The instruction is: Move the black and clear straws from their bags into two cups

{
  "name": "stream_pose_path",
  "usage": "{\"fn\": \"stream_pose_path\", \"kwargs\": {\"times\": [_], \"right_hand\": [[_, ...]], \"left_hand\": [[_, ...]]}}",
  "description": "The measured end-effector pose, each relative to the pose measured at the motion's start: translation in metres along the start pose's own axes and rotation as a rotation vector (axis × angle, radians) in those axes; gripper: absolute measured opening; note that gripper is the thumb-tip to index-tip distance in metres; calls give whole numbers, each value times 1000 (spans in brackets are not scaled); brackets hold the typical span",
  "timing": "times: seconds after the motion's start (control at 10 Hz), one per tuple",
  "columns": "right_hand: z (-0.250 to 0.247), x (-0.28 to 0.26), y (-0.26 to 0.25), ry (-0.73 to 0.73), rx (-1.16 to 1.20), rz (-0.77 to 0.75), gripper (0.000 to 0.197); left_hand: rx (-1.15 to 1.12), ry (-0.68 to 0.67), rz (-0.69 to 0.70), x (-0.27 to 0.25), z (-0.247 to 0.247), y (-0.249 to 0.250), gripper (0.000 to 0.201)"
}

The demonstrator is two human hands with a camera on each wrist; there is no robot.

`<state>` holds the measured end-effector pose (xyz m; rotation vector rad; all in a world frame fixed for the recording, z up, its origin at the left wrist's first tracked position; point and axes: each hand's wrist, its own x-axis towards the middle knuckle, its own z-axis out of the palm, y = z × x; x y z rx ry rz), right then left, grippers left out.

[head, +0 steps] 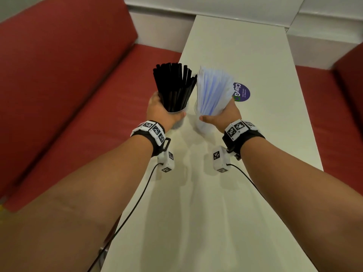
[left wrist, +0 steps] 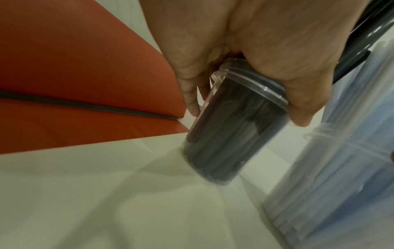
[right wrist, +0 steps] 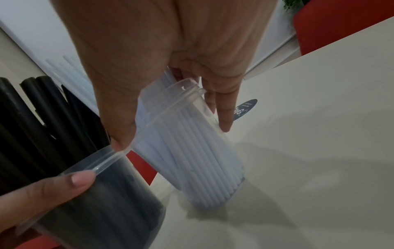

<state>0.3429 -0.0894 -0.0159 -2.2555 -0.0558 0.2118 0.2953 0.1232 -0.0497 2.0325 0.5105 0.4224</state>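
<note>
Two clear plastic cups stand side by side over the white table (head: 255,61). The left cup (left wrist: 230,134) is packed with black straws (head: 172,85), and my left hand (head: 167,112) grips it near the rim, thumb on the inner side. My right hand (head: 216,113) grips the right cup (right wrist: 192,151) in the same way, and that cup is full of clear straws (head: 213,91). Both bundles fan out above the hands and almost touch at the top. In the wrist views both cups lean, with their bases at or just above the tabletop. No straw bags are in view.
A round purple sticker (head: 242,92) lies on the table just right of the clear straws. Red upholstered benches (head: 68,85) run along both long sides of the narrow table. A white ledge (head: 216,6) closes the far end. Black cables trail from both wrist cameras.
</note>
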Motion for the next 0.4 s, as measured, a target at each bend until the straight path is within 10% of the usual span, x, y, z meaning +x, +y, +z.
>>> {"fn": "stream_pose_path", "kwargs": {"times": [0.4], "right_hand": [[-25, -16, 14, -5, 71, -40, 133]], "left_hand": [[167, -51, -150, -15, -20, 4, 147]]}}
